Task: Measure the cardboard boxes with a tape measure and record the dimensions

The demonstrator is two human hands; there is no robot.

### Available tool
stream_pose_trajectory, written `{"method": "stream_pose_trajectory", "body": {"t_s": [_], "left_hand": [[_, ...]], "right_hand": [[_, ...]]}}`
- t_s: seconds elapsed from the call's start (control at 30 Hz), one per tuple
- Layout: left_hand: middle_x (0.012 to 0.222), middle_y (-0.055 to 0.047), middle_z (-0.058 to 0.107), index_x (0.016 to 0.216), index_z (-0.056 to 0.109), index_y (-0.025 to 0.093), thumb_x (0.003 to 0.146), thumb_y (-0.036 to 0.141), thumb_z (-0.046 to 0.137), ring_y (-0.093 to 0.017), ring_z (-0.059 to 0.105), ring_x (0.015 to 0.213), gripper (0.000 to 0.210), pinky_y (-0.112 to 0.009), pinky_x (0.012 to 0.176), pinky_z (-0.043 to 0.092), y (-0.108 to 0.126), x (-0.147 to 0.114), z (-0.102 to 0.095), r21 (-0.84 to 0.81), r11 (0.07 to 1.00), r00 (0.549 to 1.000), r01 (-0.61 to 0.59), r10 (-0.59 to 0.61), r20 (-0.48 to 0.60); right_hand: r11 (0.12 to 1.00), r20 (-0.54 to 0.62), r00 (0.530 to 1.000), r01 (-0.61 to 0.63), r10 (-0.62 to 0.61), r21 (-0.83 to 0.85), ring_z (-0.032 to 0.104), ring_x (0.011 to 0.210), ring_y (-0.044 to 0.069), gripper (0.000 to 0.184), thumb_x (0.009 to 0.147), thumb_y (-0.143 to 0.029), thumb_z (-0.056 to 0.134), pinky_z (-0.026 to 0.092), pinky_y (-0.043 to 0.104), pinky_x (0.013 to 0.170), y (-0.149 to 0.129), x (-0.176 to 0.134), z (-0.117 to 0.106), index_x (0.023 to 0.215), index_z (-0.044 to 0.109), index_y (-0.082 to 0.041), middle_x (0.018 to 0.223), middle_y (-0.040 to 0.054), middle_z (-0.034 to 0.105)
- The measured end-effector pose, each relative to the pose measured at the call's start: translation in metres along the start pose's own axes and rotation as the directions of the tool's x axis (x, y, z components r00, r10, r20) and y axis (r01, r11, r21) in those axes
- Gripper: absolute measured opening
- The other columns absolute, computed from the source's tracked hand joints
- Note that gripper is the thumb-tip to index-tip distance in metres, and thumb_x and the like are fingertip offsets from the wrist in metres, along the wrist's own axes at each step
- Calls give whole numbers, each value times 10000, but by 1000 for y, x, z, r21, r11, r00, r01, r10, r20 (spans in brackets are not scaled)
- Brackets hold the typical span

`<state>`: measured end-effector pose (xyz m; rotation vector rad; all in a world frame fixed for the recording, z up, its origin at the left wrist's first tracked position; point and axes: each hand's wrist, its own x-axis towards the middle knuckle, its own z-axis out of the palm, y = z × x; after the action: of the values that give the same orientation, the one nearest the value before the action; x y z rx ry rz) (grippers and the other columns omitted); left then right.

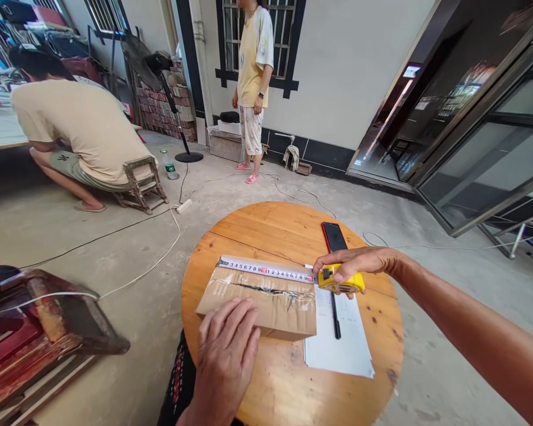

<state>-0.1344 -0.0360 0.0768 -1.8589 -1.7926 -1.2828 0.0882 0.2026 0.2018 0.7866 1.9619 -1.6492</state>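
Observation:
A taped cardboard box [270, 305] lies on the round wooden table [359, 367]. My left hand [228, 343] rests on its near left part, fingers stretched out over the cardboard. Off the box's right end, my right hand [359, 262] is closed round a yellow tape measure [346, 281]. The white measuring blade [266, 270] runs out leftward along the far edge of the box top, its metal end at the far left corner. Under my right hand, white paper sheets [342, 349] lie partly beside the box, with a black pen [336, 316] on them.
A phone [334, 236] with a red edge lies at the table's far right. One person [84, 127] sits on a low wooden chair [144, 183]; another person [253, 77] stands by the window. A standing fan [171, 100], cables and a power strip [184, 206] occupy the floor.

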Motion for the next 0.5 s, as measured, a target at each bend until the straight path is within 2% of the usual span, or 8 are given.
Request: {"method": "stream_pose_trajectory", "body": {"t_s": [0.13, 0.3, 0.43, 0.5], "left_hand": [[1140, -67, 720, 1103, 657, 191, 919, 115, 568, -264, 615, 1099, 218, -438, 995, 372, 1, -1, 0, -5, 1000, 1000, 5, -4, 7], [1134, -58, 721, 1113, 652, 196, 920, 119, 554, -259, 614, 1088, 230, -435, 980, 383, 0, 2, -6, -9, 1000, 999, 1, -1, 33], [1135, -70, 715, 1156, 637, 177, 913, 198, 552, -266, 620, 1040, 258, -430, 917, 436, -3, 16, -18, 6, 1000, 989, -9, 8, 148], [1234, -79, 679, 1188, 630, 172, 907, 230, 543, -280, 618, 1053, 301, -448, 908, 460, -3, 26, -21, 55, 998, 978, -8, -4, 210]], "right_hand": [[999, -23, 1000, 14, -15, -52, 655, 732, 181, 525, 805, -499, 621, 551, 286, 597, -1, 0, 0, 1238, 593, -203, 974, 53, 661], [997, -49, 999, 1, -5, -82, 649, 714, 175, 504, 799, -492, 635, 547, 291, 615, -5, -1, 3, 1221, 612, -219, 937, 40, 666], [999, -41, 999, -35, 34, -19, 624, 625, 151, 499, 801, -476, 637, 529, 270, 564, -7, -1, 7, 1224, 591, -215, 816, 12, 636], [998, -29, 998, -47, 48, 34, 617, 595, 145, 496, 804, -473, 637, 519, 262, 551, -5, 0, 8, 1221, 577, -212, 756, -4, 610]]}}
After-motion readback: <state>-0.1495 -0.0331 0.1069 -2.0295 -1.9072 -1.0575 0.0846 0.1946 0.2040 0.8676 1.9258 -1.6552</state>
